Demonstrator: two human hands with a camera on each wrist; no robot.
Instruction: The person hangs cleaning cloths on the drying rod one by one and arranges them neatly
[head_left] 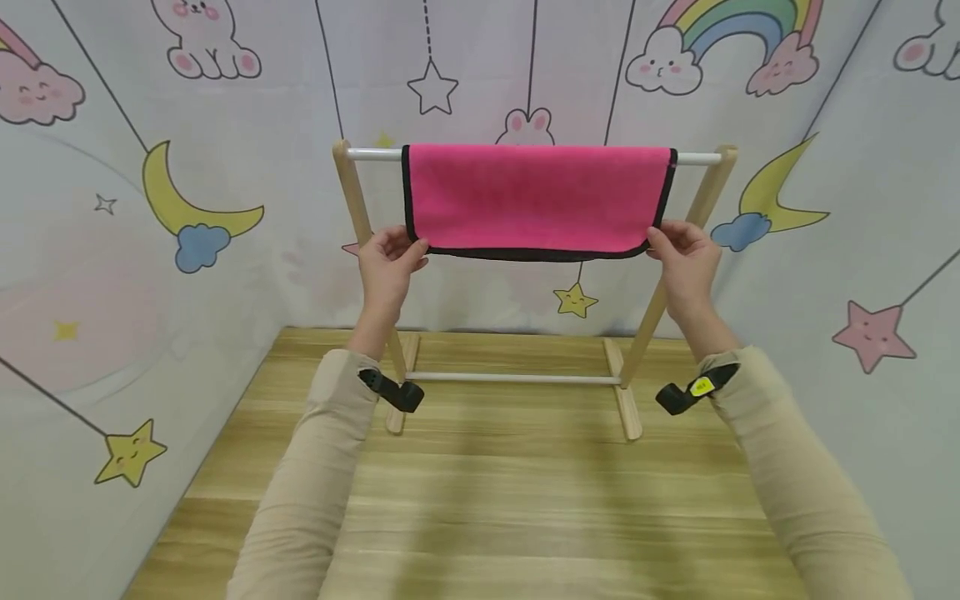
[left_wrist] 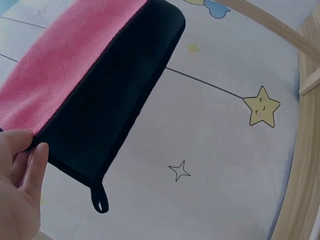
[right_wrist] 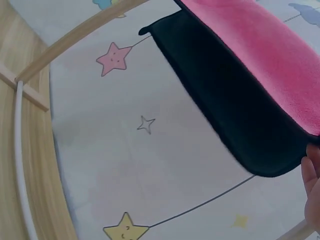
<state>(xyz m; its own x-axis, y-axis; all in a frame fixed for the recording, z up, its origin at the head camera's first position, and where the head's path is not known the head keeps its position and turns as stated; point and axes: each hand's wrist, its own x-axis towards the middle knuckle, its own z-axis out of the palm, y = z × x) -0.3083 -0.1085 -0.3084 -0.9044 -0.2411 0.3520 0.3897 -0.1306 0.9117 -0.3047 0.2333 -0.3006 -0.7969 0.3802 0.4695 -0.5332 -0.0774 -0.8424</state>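
Observation:
A pink towel (head_left: 540, 200) with black edging hangs folded over the top bar of a wooden rack (head_left: 720, 187). My left hand (head_left: 388, 257) pinches its lower left corner between thumb and fingers. At the lower right corner, my right hand (head_left: 684, 254) pinches the edge in the same way. Seen from below in the left wrist view, a dark rear layer of the towel (left_wrist: 100, 100) hangs lower than the pink one and has a small loop (left_wrist: 100, 201) at its corner. The right wrist view shows that dark layer too, with the right fingers (right_wrist: 311, 172) at the edge.
The rack's feet (head_left: 627, 408) stand on a wood-grain surface (head_left: 525, 500), joined by a low white rod (head_left: 517, 378). Behind and at both sides hangs white cloth (head_left: 480, 300) printed with stars, moons and clouds.

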